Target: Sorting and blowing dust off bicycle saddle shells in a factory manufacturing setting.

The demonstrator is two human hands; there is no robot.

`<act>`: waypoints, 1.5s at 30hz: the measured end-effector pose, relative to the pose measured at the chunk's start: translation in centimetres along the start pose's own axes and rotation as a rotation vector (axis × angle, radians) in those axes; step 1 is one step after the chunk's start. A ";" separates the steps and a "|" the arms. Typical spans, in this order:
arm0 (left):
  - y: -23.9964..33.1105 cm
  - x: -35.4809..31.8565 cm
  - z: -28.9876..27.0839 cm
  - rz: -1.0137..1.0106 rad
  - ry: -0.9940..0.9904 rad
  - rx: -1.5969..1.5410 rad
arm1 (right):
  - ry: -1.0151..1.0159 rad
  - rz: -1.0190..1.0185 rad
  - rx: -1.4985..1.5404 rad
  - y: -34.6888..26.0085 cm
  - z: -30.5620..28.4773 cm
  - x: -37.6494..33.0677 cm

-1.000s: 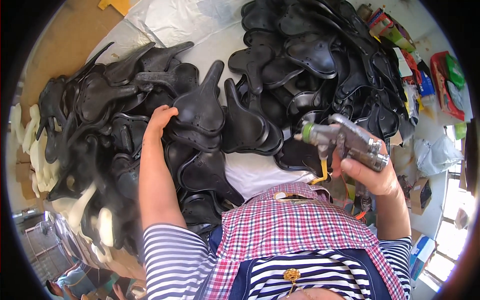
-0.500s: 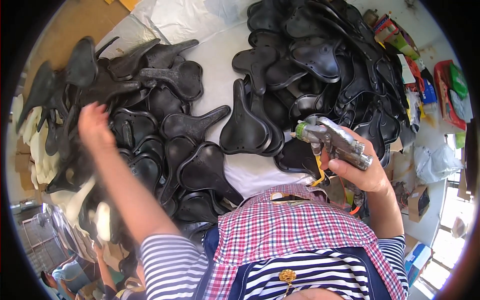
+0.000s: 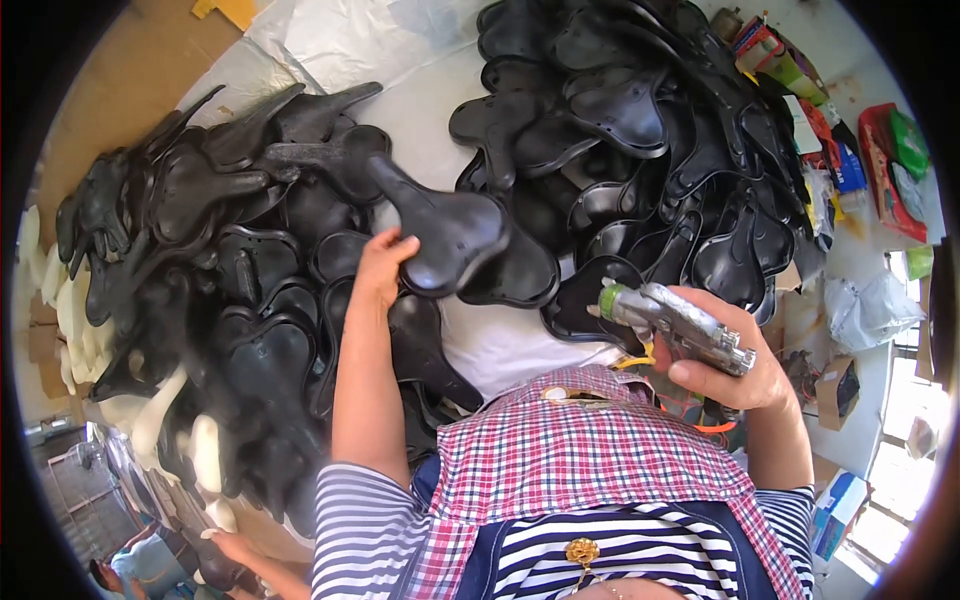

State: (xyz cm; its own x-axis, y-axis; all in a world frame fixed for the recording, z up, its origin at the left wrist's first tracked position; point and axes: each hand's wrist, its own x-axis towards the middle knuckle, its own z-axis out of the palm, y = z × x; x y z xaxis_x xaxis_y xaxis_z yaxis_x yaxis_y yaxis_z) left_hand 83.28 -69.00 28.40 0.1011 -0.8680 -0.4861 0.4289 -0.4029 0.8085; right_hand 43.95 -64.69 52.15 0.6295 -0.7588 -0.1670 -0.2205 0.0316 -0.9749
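My left hand (image 3: pixel 380 268) grips the edge of a black bicycle saddle (image 3: pixel 450 238), thumb along its rim. That saddle is tilted over the middle of the white-covered table, its narrow nose toward the upper left. Partly behind it shows another black saddle (image 3: pixel 525 270). In my right hand (image 3: pixel 742 352) is a metal spray gun (image 3: pixel 672 318) with a green ring at its front, pointing left. A yellow hose (image 3: pixel 634 360) runs below the gun. Just beyond the gun's nozzle sits a black saddle (image 3: pixel 590 305) of the right pile.
Black saddles lie heaped in a left pile (image 3: pixel 265 350) and a right pile (image 3: pixel 615 105). Cream-coloured pieces (image 3: pixel 205 452) hang at the left edge. Another person's hand (image 3: pixel 235 546) is at lower left. Plastic bags (image 3: pixel 872 320) and an open carton (image 3: pixel 836 392) stand on the right.
My left hand has swung from the left pile to the middle and now holds a saddle. A saddle held high at the far left has dropped from there. The spray gun has shifted slightly lower.
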 end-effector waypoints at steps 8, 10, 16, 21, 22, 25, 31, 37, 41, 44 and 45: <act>1.6 -2.3 -1.5 -0.054 0.087 0.040 | 0.138 -0.074 0.151 -2.1 0.6 0.8; 2.1 -3.2 -0.9 0.046 0.226 0.103 | 0.202 -0.059 0.167 -2.6 0.6 0.3; 9.9 -3.9 -3.6 0.729 0.022 -0.669 | 0.192 -0.033 0.133 -0.9 -0.3 -0.4; -3.0 2.7 3.4 0.081 -0.098 0.579 | 0.122 -0.068 0.118 0.8 0.1 0.7; -5.9 3.0 4.2 0.172 -0.037 1.071 | 0.099 -0.060 0.104 0.4 0.4 0.8; -5.8 2.3 4.4 0.225 -0.118 1.126 | 0.104 -0.015 0.107 0.5 0.0 0.2; 1.4 -2.1 -1.6 0.073 0.048 0.087 | -0.023 0.060 0.083 0.9 -0.4 -0.6; 1.7 -3.0 -3.2 0.065 0.185 0.031 | 0.066 -0.065 0.150 -0.7 1.1 1.8; 1.8 -3.7 -2.3 0.083 0.264 0.058 | 0.134 -0.112 0.210 -1.3 0.7 2.0; 6.0 -4.4 -5.5 0.504 0.288 -0.330 | 0.046 -0.062 0.153 -1.0 -0.3 1.8; 9.1 -5.7 -2.5 0.633 0.237 -0.541 | 0.083 -0.057 0.159 -0.3 -0.7 1.6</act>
State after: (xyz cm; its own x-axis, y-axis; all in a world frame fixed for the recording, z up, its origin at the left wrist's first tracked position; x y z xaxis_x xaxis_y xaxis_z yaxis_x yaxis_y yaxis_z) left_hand 88.85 -66.96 37.69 0.6234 -0.7751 -0.1028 0.5910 0.3810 0.7110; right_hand 44.47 -66.34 52.26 0.5726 -0.8132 -0.1046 -0.0616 0.0846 -0.9945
